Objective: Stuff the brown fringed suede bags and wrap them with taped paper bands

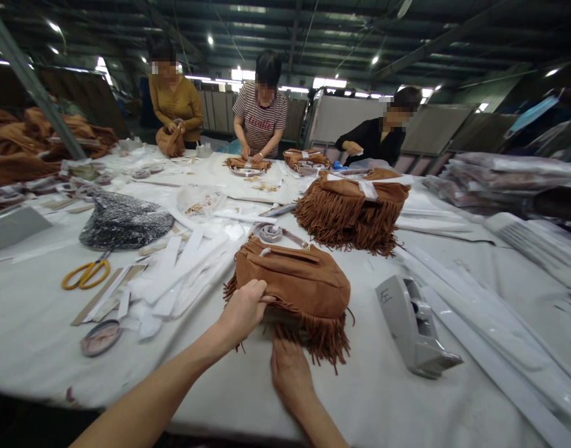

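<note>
A brown suede-like handbag (292,280) with long fringe lies on the white-covered table in front of me. My left hand (246,308) is closed on the near left edge of the bag, thumb and fingers pinching the material above the fringe. Low at the bag's front, my right hand (289,364) reaches under the hanging fringe with its fingers stretched out flat; the fingertips are hidden there. Behind the bag lies a coiled grey strap (268,233). To its right stands a grey tape dispenser (409,326).
Another fringed bag stack (355,202) stands further back. Yellow-handled scissors (86,274), a tape roll (100,338), white paper strips (167,280) and a black-white cloth (124,221) lie left. Long white strips (491,317) run along the right. Three people work across the table.
</note>
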A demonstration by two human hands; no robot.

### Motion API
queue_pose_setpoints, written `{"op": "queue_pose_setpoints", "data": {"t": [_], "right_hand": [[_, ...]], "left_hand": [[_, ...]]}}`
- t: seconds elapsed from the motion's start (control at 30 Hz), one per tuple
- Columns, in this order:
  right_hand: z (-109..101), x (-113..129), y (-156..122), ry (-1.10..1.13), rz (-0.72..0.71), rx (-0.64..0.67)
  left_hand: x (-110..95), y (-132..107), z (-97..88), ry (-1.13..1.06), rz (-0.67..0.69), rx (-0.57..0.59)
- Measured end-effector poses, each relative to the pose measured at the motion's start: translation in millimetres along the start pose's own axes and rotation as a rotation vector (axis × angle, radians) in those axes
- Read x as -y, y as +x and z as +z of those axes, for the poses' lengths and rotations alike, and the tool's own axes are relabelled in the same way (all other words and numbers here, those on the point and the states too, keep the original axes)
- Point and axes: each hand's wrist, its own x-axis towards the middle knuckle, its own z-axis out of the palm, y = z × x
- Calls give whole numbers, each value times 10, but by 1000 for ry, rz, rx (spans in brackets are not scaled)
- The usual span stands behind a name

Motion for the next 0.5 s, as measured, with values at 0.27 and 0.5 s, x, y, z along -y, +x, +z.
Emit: {"op": "queue_pose_setpoints", "data": {"t": [0.27, 0.5], "right_hand": [[-94, -160, -24, 25, 171, -18], [-252, -144, 104, -117, 492, 249]], "left_hand": [[103, -17, 38, -41, 3, 20], [119, -36, 92, -73, -8, 30]]}}
